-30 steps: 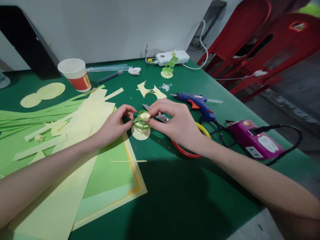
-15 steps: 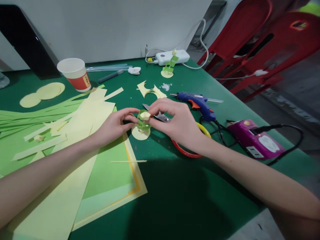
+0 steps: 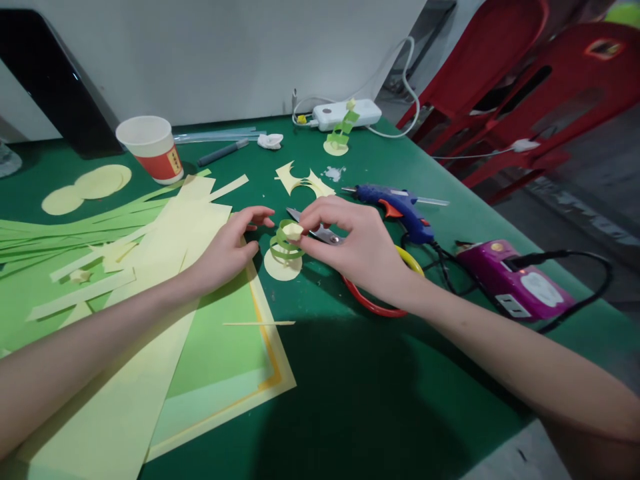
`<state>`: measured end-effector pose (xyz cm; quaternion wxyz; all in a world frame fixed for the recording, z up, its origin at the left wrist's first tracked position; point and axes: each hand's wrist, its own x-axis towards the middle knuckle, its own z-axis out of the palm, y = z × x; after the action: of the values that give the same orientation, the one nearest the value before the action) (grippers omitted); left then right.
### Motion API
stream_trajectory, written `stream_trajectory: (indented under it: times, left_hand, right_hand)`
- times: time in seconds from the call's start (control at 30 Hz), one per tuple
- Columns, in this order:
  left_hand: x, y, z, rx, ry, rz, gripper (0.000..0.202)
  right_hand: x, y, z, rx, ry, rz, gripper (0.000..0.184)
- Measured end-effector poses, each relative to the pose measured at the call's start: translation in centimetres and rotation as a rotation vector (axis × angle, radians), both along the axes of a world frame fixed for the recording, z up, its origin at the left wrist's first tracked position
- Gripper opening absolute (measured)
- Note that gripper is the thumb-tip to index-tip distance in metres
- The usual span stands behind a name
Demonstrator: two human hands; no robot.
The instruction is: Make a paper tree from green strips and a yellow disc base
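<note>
A small cream folded paper star (image 3: 293, 231) sits at the top of a curled green paper strip (image 3: 287, 250). The strip coils above a pale yellow paper disc (image 3: 283, 268) lying on the table. Thumb and fingertips of my right hand (image 3: 357, 243) pinch the star from the right. To the left of the coil, my left hand (image 3: 235, 243) is open, its fingers apart from the paper. Partly beneath my right hand lie scissors (image 3: 327, 235) with red and yellow handles.
Paper sheets and strips (image 3: 200, 220) cover the left side. A paper cup (image 3: 153, 150), a pen (image 3: 223, 153) and a second paper star piece (image 3: 343, 130) stand or lie behind. A blue glue gun (image 3: 395, 203) and a purple power box (image 3: 515, 280) with cords are at right.
My left hand has let go of the green paper coil and drawn back slightly left, its fingers parting. My right hand keeps its pinch on the star in nearly the same place.
</note>
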<state>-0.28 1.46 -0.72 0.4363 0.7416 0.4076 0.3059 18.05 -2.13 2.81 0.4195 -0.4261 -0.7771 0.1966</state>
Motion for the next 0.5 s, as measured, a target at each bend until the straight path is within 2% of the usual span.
stream_trajectory:
  times: [0.5]
  left_hand:
    - [-0.02, -0.03, -0.09, 0.019, 0.033, -0.01, 0.041]
  right_hand:
    - [0.11, -0.01, -0.1, -0.001, -0.001, 0.001, 0.012]
